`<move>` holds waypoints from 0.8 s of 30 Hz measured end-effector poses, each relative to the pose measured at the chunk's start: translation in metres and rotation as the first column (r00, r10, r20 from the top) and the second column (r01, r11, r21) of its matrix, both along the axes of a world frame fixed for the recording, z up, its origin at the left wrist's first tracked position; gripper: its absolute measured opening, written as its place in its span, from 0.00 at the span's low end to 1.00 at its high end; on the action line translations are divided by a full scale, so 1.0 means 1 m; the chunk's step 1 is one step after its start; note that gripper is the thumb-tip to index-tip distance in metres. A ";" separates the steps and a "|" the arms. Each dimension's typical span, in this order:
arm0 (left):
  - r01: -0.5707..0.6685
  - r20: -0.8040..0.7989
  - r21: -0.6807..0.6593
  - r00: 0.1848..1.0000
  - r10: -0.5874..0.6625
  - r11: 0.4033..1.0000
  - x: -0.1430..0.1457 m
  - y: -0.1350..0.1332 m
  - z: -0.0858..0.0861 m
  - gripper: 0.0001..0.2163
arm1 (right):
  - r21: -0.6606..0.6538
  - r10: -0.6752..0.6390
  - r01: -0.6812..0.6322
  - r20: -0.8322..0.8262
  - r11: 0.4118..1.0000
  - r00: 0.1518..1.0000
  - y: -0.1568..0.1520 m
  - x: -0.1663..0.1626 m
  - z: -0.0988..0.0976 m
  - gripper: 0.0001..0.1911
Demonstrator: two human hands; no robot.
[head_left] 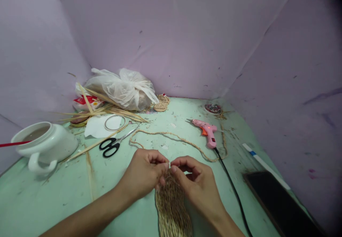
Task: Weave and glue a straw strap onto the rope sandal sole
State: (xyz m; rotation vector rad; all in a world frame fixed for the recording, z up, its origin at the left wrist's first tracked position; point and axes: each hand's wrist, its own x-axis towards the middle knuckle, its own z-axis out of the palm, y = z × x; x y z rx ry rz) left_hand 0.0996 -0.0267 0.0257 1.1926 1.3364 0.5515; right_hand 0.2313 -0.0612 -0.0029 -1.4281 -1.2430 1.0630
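Note:
A woven straw mat (172,206) lies flat on the green table (66,194) right in front of me. My left hand (145,173) and my right hand (196,182) both pinch its far end, fingers curled and fingertips almost touching. A braided straw rope (173,135) snakes across the table just beyond my hands; whether it joins the mat is hidden by my fingers.
A pink glue gun (207,130) with a black cord (235,194) lies to the right. Black scissors (113,145), a white cup (45,142), loose straw (107,110) and a plastic bag (123,87) sit to the left and back. A dark slab (280,205) lies at the right edge.

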 end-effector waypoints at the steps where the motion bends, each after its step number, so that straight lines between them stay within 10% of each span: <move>1: -0.008 -0.016 -0.002 1.000 0.008 1.000 0.000 0.000 0.000 0.04 | 0.025 0.004 -0.004 0.018 1.000 1.000 -0.001 0.000 0.000 0.06; 14: -0.010 0.067 -0.045 0.998 0.013 0.999 0.003 -0.002 0.003 0.02 | 0.138 0.010 -0.021 0.080 0.990 0.997 -0.002 -0.003 0.001 0.08; 24: 0.092 -0.066 0.160 0.994 -0.083 0.983 -0.003 -0.005 -0.001 0.07 | 0.207 0.011 -0.041 0.141 0.978 0.990 -0.006 -0.003 0.000 0.07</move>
